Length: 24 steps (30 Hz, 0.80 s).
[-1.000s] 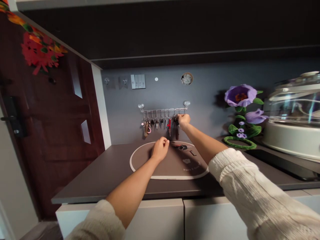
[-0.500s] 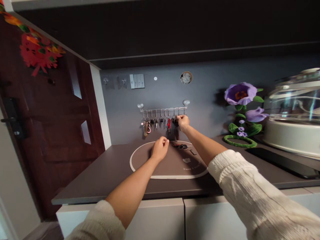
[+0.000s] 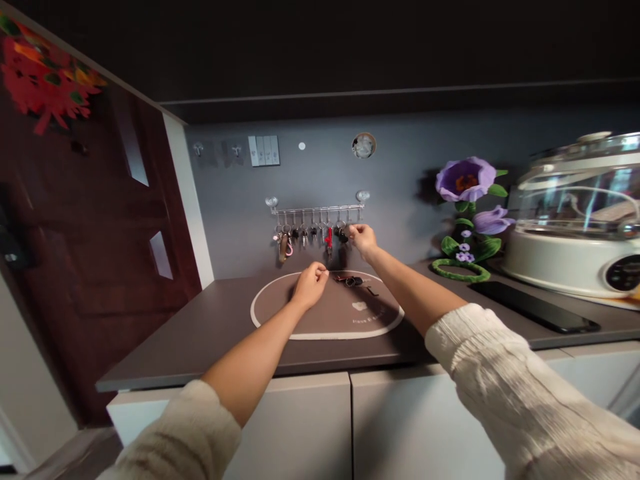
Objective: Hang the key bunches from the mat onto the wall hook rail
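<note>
Hanging near the right end of the rack (image 3: 320,210), the dark keys (image 3: 343,235) are showing more freely than half a second ago, when the right hand (image 3: 364,240) was covering their right edge. That hand is now sitting slightly farther right, its fingertips just beside them, so the hook, rather than the fingers, is probably bearing their weight. Its grip is curling with thumb and finger close; I cannot tell whether the tips are meeting or touching the keys.

To the left along the rack, the red key (image 3: 329,238) and the brown fob (image 3: 283,247) are hanging among other keys, seemingly undisturbed. Below, the loose keys (image 3: 353,281) are still lying on the far part of the mat (image 3: 330,313), with an L-shaped piece (image 3: 373,291) nearer and to their right. The left hand (image 3: 311,285) is staying over the mat, left of them, its grip curled, tips close; whether anything is pinched there I cannot tell.

Farther right on the counter (image 3: 175,327), the flower (image 3: 466,180), the phone (image 3: 535,308) and the appliance (image 3: 555,263) are standing or lying well apart from the keys.
</note>
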Motion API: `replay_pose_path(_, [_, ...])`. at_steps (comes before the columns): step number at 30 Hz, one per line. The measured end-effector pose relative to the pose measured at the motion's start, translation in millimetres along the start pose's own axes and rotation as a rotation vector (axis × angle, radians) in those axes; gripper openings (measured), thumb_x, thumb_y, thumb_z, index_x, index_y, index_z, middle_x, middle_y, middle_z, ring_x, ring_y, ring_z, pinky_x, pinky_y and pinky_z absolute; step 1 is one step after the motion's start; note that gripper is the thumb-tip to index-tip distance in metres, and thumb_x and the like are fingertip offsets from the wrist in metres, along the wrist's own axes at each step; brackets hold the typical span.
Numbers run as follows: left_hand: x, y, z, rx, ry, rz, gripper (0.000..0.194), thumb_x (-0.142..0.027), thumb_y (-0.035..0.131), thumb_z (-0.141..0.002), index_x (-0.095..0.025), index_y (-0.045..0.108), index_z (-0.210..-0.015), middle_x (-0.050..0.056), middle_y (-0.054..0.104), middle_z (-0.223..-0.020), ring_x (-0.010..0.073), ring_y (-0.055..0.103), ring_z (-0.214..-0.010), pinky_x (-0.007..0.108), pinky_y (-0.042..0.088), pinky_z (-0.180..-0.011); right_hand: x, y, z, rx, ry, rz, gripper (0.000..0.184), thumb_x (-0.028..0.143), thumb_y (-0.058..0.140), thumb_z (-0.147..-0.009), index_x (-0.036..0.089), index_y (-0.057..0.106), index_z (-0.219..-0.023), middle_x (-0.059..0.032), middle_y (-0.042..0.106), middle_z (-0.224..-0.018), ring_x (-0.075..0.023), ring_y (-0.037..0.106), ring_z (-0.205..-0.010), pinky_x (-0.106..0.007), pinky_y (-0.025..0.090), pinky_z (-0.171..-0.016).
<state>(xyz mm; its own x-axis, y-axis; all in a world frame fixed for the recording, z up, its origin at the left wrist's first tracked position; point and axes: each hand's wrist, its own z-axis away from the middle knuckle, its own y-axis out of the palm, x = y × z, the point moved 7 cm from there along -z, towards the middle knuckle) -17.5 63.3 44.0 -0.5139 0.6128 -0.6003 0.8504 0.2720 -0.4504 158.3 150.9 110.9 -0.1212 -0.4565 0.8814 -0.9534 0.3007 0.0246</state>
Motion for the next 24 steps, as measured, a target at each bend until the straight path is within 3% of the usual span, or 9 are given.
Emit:
replay_pose_path(3, [-0.8, 0.3, 1.1, 0.029, -0.013, -0.010, 0.017, -0.029, 0.045, -0.078, -0.017, 0.053, -0.088, -0.002, 0.055, -0.066, 0.0091, 0.049, -0.058, 0.021, 0.038, -0.058, -1.8, -9.9, 19.6, -0.012, 0.060, -0.040, 0.012, 0.029, 0.051, -0.074, 0.017, 0.050, -0.073, 0.0015, 0.052, -0.068, -0.0070, 0.047, -0.059, -0.019, 0.039, -0.055])
replay_pose_path(9, [0.6, 2.5, 1.1, 0.075, -0.027, -0.042, 0.018, -0.027, 0.047, -0.077, -0.017, 0.054, -0.090, 0.000, 0.058, -0.072, 0.0094, 0.051, -0.064, 0.021, 0.040, -0.064, -9.7, -22.3, 60.4, 0.117, 0.090, -0.004, 0.009, 0.022, 0.054, -0.073, 0.015, 0.052, -0.068, 0.0025, 0.051, -0.061, -0.0053, 0.043, -0.053, -0.019, 0.037, -0.054])
replay_pose_path(17, [-2.1, 4.7, 3.1, 0.134, -0.029, -0.069, 0.018, -0.025, 0.048, -0.076, -0.016, 0.056, -0.090, 0.000, 0.057, -0.073, 0.0098, 0.050, -0.065, 0.021, 0.040, -0.064, -30.8, -29.5, 86.8, 0.325, 0.032, 0.391, 0.004, 0.018, 0.062, -0.064, 0.015, 0.060, -0.062, 0.0035, 0.053, -0.051, -0.0059, 0.040, -0.048, -0.019, 0.033, -0.051])
replay_pose_path(24, [-3.0, 8.1, 4.8, 0.190, -0.019, -0.101, 0.020, -0.025, 0.048, -0.076, -0.015, 0.056, -0.091, 0.001, 0.059, -0.077, 0.0095, 0.050, -0.066, 0.021, 0.041, -0.066, -27.7, -25.5, 85.2, 0.339, -0.090, 0.680, 0.008, 0.011, 0.066, -0.060, 0.018, 0.061, -0.060, 0.0016, 0.058, -0.056, -0.0095, 0.048, -0.054, -0.022, 0.035, -0.058])
